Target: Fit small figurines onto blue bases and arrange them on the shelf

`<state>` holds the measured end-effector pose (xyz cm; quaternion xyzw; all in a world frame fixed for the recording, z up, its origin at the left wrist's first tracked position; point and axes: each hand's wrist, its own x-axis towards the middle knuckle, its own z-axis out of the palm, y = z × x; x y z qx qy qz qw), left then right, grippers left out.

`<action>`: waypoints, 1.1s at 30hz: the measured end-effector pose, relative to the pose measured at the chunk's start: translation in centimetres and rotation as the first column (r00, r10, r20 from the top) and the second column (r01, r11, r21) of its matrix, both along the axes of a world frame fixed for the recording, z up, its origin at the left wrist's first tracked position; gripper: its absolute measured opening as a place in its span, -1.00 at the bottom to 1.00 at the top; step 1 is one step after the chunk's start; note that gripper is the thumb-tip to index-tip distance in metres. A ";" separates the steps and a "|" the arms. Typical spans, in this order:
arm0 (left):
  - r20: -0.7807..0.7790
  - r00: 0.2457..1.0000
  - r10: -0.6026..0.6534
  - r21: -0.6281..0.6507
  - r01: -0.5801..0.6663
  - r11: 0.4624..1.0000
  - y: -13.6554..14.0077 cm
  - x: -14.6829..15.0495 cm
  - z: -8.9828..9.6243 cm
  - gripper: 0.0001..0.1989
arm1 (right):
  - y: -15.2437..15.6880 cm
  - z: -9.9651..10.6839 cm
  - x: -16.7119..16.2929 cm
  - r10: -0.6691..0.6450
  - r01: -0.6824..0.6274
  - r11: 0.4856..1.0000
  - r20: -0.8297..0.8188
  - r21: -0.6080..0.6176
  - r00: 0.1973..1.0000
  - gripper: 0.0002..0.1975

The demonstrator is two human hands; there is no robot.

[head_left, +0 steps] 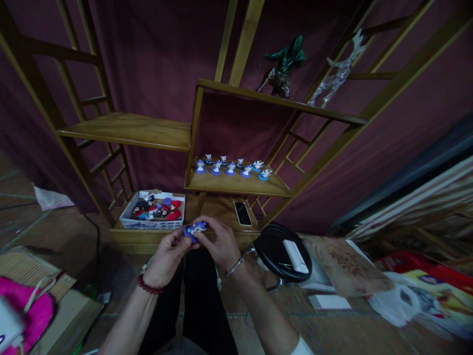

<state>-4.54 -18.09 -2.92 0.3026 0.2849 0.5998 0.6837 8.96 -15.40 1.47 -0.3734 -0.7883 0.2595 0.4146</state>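
A small purple-haired figurine (196,228) on a round purple base lies tilted between both my hands. My left hand (173,254) is closed with fingers and thumb around its base. On the figurine's upper end, my right hand (220,242) pinches with thumb and fingers. Ahead, several like purple figurines (230,169) stand in a front row on a wooden shelf (240,184). Behind them are 3 dark figurines (223,160), and blue-based ones (264,174) stand at the right. A cardboard box (152,224) holding a heap of mostly red and black figurines sits to the left on the bottom board.
A phone (243,213) lies on the bottom board. A black round stool (283,251) with a white object on it stands at right. Above are a green statue (286,64) and a clear deer-like figure (338,71). Bags and cardboard lie on the floor.
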 end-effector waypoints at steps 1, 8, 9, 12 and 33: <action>0.019 1.000 -0.005 -0.008 0.006 1.000 0.0 0.0 -0.1 -0.81 | 0.1 0.1 0.1 0.019 -0.019 1.000 -0.004 -0.009 1.000 -0.79; 0.071 0.996 -0.049 -0.014 0.050 0.999 0.0 0.3 -0.2 -0.82 | 0.4 0.5 0.6 0.072 -0.072 0.997 -0.008 -0.036 0.997 -0.79; 0.071 0.996 -0.055 -0.010 0.056 0.998 0.1 0.3 -0.2 -0.81 | 0.4 0.6 0.7 0.075 -0.075 0.996 -0.007 -0.037 0.997 -0.79; 0.078 0.995 -0.065 0.009 0.064 0.998 0.2 0.4 0.0 -0.81 | 0.7 0.7 0.6 0.071 -0.071 0.996 -0.014 -0.054 0.997 -0.78; 0.078 0.996 -0.038 -0.002 0.039 0.999 0.1 0.2 0.4 -0.79 | 1.1 -0.2 0.4 -0.012 -0.013 0.983 -0.130 -0.185 0.991 -0.69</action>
